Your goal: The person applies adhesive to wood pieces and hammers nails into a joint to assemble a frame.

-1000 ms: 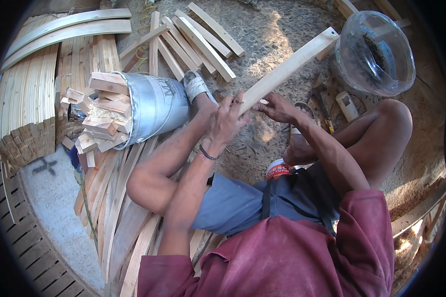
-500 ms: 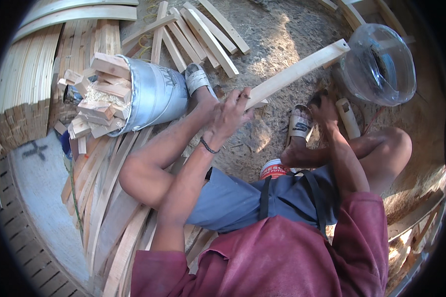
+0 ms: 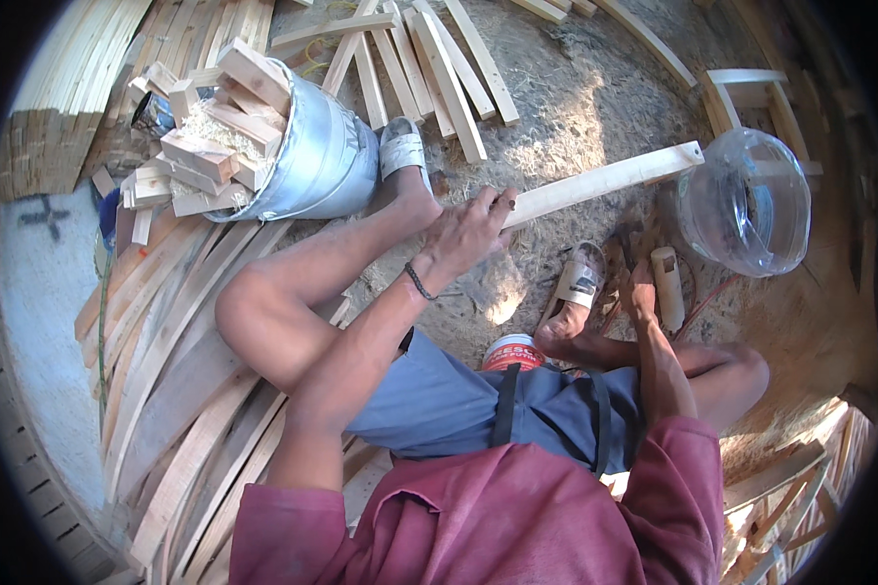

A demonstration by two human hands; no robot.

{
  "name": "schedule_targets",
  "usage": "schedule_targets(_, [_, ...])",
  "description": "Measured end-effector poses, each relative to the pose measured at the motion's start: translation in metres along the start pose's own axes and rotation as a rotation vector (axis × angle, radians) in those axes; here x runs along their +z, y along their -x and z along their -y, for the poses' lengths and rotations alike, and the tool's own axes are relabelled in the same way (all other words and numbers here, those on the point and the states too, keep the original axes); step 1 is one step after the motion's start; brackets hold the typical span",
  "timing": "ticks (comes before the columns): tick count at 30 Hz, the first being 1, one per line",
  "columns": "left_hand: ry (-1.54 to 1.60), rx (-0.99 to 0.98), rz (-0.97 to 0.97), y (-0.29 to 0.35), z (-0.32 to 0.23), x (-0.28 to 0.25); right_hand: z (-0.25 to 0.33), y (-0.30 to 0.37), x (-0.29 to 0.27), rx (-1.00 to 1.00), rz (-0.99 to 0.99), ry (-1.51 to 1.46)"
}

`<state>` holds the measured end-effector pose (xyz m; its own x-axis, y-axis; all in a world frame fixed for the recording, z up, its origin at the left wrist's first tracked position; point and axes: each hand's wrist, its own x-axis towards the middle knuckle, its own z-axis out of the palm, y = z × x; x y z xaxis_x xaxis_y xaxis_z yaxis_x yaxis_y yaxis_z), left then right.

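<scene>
My left hand (image 3: 468,234) is closed round the near end of a pale wooden strip (image 3: 605,183). The strip slants up and to the right, and a small dark hole shows near its far end. Beside my right foot, my right hand (image 3: 640,291) is down low with its fingers bent in. A dark, narrow thing (image 3: 626,242) shows just beyond those fingers; its kind is unclear. Right of this hand lies a pale, cylinder-shaped thing (image 3: 667,287).
A metal bucket (image 3: 334,156) of wood offcuts stands at the left. Loose strips (image 3: 449,83) lie ahead, and long boards (image 3: 190,341) lie at my left. A clear plastic-wrapped roll (image 3: 746,200) is at the right. A small tub (image 3: 513,353) sits between my legs.
The view has shifted, so most things sit lower in it. My left hand still holds the wooden strip, now at a flatter slant. My right hand stays low by the pale cylinder-shaped thing.
</scene>
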<state>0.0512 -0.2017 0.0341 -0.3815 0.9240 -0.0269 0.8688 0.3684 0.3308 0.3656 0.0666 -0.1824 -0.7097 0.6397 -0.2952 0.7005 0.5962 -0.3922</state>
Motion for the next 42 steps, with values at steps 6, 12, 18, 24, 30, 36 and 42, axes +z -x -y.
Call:
schedule_targets(6, [-0.018,-0.052,0.028,0.002,-0.005,-0.008,0.037,-0.002,-0.061,-0.235,-0.068,-0.144])
schedule_targets(12, [-0.006,-0.022,-0.033,0.001,-0.003,-0.001,0.12,0.009,-0.166,-0.383,0.293,-0.127])
schedule_targets(18, [-0.04,-0.035,-0.012,0.003,-0.002,0.004,0.197,0.04,-0.272,-0.277,0.504,-0.343])
schedule_targets(24, [-0.038,-0.015,-0.023,0.003,0.0,-0.002,0.213,0.057,-0.263,-0.217,0.35,-0.558])
schedule_targets(30, [-0.015,0.007,-0.032,-0.004,-0.003,0.012,0.262,0.058,-0.267,-0.354,0.196,-0.392])
schedule_targets(36, [-0.038,-0.03,-0.016,0.004,-0.001,-0.001,0.295,0.061,-0.269,-0.411,0.359,-0.384])
schedule_targets(42, [-0.027,-0.042,0.002,0.005,-0.003,0.0,0.292,0.054,-0.27,-0.389,0.314,-0.272])
